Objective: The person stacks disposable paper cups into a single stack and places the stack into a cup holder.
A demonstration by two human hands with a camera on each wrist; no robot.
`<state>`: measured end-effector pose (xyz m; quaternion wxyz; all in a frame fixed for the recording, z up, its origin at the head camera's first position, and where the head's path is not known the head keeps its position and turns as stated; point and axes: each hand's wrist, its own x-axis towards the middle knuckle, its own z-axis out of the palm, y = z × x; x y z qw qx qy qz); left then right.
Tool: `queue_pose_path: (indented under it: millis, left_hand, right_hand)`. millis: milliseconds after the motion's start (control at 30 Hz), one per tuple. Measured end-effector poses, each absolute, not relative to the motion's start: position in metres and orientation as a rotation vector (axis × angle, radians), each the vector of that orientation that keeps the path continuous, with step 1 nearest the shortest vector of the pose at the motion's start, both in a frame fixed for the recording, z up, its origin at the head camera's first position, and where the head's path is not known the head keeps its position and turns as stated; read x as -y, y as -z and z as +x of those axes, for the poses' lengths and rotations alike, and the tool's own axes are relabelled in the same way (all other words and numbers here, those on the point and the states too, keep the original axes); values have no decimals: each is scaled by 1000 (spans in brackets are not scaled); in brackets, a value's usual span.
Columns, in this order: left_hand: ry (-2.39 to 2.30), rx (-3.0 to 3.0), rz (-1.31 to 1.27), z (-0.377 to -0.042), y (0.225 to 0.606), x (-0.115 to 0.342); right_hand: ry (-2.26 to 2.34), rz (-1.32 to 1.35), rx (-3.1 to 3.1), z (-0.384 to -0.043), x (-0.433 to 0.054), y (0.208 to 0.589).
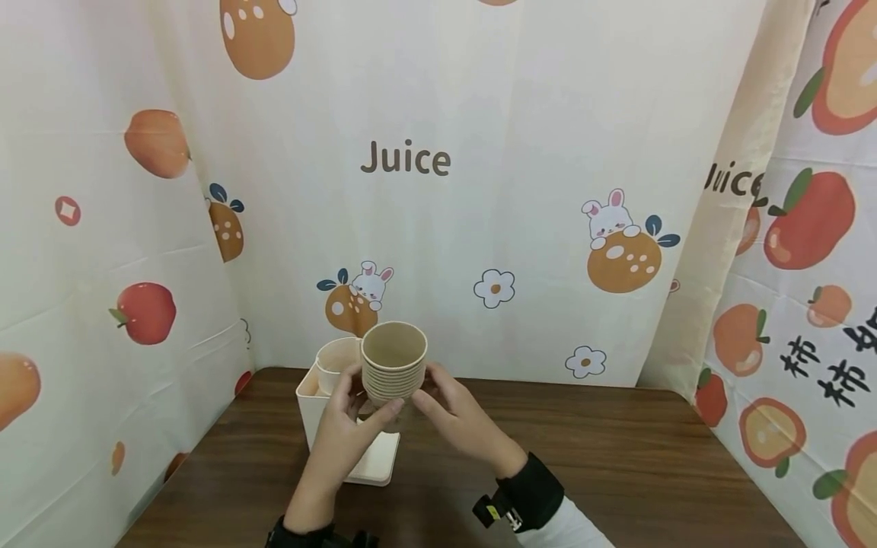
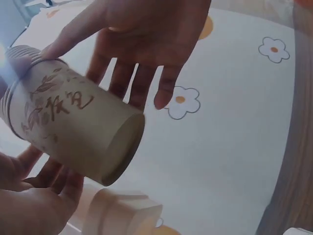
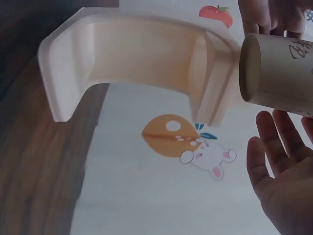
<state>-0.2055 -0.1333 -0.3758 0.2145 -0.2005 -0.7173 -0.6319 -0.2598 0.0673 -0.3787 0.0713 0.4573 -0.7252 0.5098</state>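
Both hands hold up a stack of beige paper cups [image 1: 393, 365], rims toward the head camera. My left hand [image 1: 346, 426] grips the stack's left side, thumb near the front and fingers going behind it. At the right side, my right hand [image 1: 466, 422] holds it with the thumb by the lower cups; several of its fingers spread loosely along the cup. The left wrist view shows brown leaf print and writing on the outermost cup [image 2: 83, 117], its base facing away from the rims. Behind the left hand stands a white cup-shaped holder [image 1: 336, 361].
The holder's white box-like base [image 1: 310, 407] stands on the brown wooden table [image 1: 582, 449] at the back left, with a flat white piece [image 1: 375, 460] in front. Fruit-printed cloth [image 1: 438, 228] hangs around the back and sides. The right wrist view shows the holder's curved wall [image 3: 142, 49] close up.
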Motion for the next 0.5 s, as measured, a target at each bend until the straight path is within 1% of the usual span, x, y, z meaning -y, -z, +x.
queue_pose_path:
  millis: [267, 500]
  left_hand:
    - [1711, 1877, -578, -213, 359, 145]
    - [1705, 1892, -510, -217, 345, 157]
  right_hand:
    - [-1425, 1392, 2272, -272, -50, 347]
    - [-1409, 1388, 2301, -281, -34, 329]
